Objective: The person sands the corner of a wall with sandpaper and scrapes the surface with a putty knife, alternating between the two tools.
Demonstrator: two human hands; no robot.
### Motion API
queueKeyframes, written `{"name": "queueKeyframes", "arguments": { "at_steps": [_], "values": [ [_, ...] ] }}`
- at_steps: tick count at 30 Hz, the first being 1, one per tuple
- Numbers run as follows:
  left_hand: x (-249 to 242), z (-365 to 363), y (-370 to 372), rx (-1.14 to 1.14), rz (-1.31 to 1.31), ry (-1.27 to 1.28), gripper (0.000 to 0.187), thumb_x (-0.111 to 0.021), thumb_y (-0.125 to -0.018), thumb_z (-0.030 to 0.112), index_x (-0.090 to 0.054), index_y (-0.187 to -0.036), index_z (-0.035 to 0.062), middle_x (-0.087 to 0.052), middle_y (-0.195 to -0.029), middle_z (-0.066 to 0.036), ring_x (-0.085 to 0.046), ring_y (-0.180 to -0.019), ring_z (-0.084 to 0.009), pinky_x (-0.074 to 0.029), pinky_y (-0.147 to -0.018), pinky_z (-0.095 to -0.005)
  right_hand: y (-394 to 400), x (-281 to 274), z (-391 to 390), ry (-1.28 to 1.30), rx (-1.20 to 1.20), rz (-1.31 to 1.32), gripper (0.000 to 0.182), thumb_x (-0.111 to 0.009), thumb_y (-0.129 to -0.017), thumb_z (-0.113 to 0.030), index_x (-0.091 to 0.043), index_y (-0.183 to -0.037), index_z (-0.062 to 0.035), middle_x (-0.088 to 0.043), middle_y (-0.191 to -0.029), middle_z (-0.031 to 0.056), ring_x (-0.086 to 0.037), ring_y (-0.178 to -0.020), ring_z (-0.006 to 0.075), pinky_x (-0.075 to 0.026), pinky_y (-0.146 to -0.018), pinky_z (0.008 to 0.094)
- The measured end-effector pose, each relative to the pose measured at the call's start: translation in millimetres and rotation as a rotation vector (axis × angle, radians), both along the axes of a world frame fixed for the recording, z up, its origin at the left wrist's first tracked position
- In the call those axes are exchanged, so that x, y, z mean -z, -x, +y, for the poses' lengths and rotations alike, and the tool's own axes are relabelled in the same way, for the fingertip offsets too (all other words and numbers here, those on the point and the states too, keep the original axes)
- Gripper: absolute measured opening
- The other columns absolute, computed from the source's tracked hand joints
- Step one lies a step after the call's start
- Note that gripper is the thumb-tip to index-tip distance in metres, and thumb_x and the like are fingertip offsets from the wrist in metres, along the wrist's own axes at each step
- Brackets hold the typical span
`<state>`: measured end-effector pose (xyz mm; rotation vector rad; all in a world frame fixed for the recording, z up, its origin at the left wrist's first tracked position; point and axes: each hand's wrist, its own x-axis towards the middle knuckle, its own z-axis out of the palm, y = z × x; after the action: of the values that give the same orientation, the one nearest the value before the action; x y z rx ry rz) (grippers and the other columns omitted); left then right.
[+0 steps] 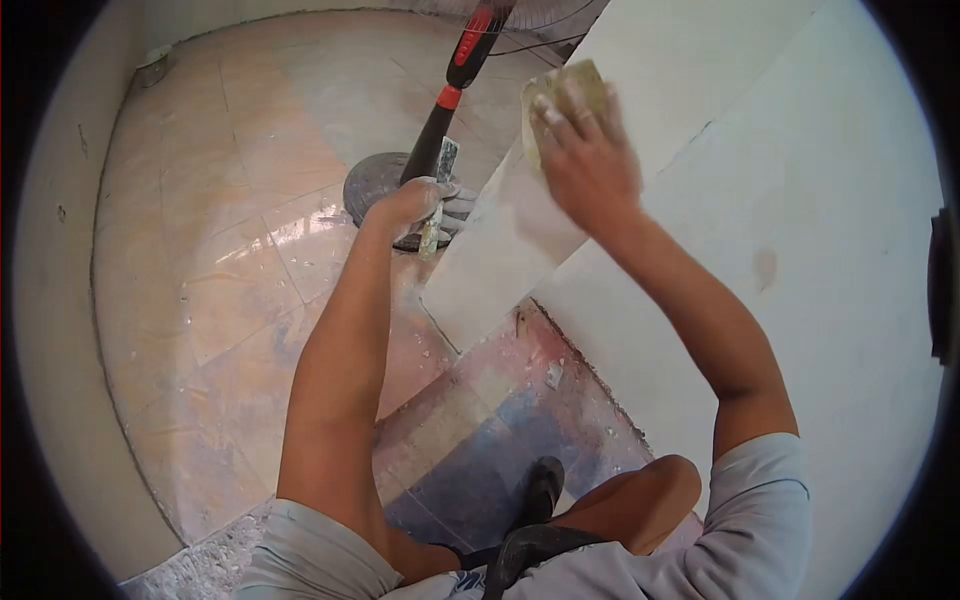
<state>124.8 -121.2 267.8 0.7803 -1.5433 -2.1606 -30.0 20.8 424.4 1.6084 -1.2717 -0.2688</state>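
Note:
My right hand presses a yellowish sponge-like block against the white wall panel, its fingers laid over the block. My left hand is closed around a putty knife with a speckled, paint-stained surface, held near the left edge of the panel. Below and behind my left hand is the round dark base of a black and red stand.
Tiled floor with white specks spreads to the left. A small container lies at the far left by the wall. A fan cage shows at the top. A white wall rises at the right.

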Motion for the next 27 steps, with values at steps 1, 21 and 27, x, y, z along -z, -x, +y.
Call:
{"name": "queueKeyframes", "arguments": {
  "at_steps": [1, 21, 27],
  "values": [
    [2, -1, 1, 0.019, 0.062, -0.017, 0.038, -0.056, -0.104, 0.039, -0.067, -0.121, 0.0068, -0.074, -0.105, -0.005, -0.070, -0.090, -0.0196, -0.057, -0.081, -0.0380, 22, 45, -14, -0.086, 0.094, 0.015, 0.055, -0.059, -0.089, -0.023, -0.057, -0.140, -0.0015, -0.056, -0.148, 0.0114, -0.041, -0.146, 0.0286, -0.013, -0.127, 0.0547],
    [7, -14, -1, -0.059, 0.006, 0.096, 0.041, -0.057, -0.103, 0.047, -0.059, -0.128, 0.0144, -0.074, -0.120, 0.004, -0.067, -0.098, -0.0176, -0.051, -0.082, -0.0389, 21, 65, 5, -0.173, 0.014, 0.166, 0.057, -0.057, -0.091, -0.026, -0.054, -0.145, -0.0090, -0.059, -0.144, 0.0046, -0.040, -0.147, 0.0255, -0.011, -0.127, 0.0583],
    [6, -14, -6, -0.043, -0.036, 0.148, 0.043, -0.051, -0.104, 0.044, -0.062, -0.133, 0.0138, -0.074, -0.121, 0.004, -0.066, -0.101, -0.0187, -0.048, -0.088, -0.0428, 13, 38, -2, 0.023, 0.028, 0.075, 0.050, -0.056, -0.093, -0.027, -0.060, -0.140, -0.0117, -0.058, -0.144, 0.0039, -0.033, -0.151, 0.0237, -0.012, -0.127, 0.0582]
  ]
}}
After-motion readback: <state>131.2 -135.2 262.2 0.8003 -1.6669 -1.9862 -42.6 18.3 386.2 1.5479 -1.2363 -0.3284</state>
